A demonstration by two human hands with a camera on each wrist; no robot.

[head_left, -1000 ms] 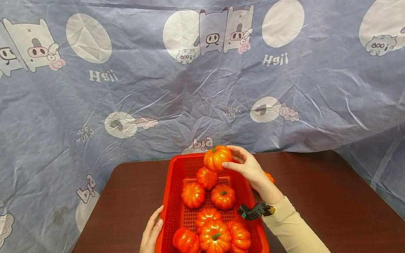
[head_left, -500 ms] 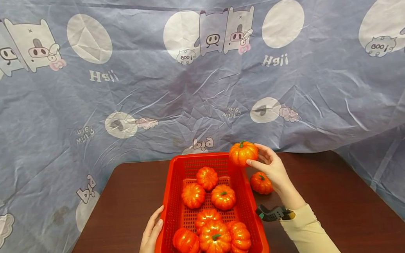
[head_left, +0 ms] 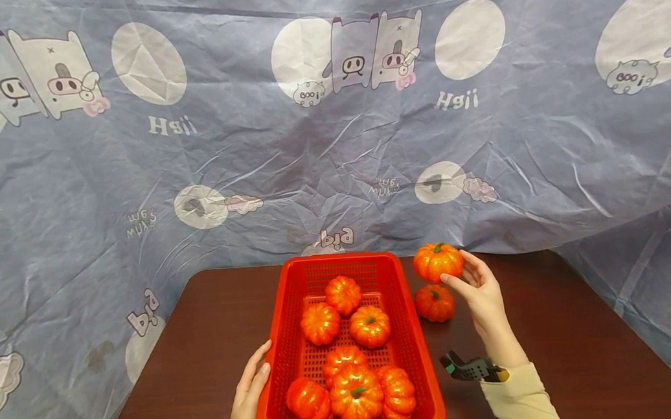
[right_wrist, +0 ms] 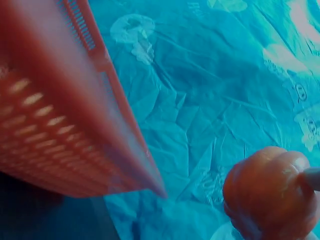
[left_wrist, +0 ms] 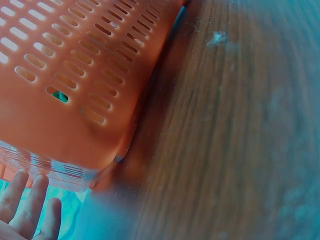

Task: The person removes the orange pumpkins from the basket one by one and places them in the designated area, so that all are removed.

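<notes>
My right hand (head_left: 481, 293) holds a small orange toy pumpkin (head_left: 437, 262) by its right side, with the thumb at its front, right of the basket. In the right wrist view this pumpkin (right_wrist: 265, 195) shows at the lower right. A second pumpkin (head_left: 434, 304) sits on the table just below it. My left hand (head_left: 247, 392) rests against the left side of a red plastic basket (head_left: 423, 359). The left wrist view shows straight fingers (left_wrist: 31, 207) by the perforated basket wall (left_wrist: 75, 125). Inside lie several pumpkins, such as one with a green stem (head_left: 357, 393).
The basket stands lengthwise on a dark brown wooden table (head_left: 556, 350). Behind the table hangs a blue-grey printed cloth (head_left: 284, 141). A black strapped device (head_left: 472, 367) is worn on the right wrist.
My right hand has carried its pumpkin rightward from above the basket's far end to beyond its right rim. The pumpkin on the table has come into full view. The left hand has stayed put.
</notes>
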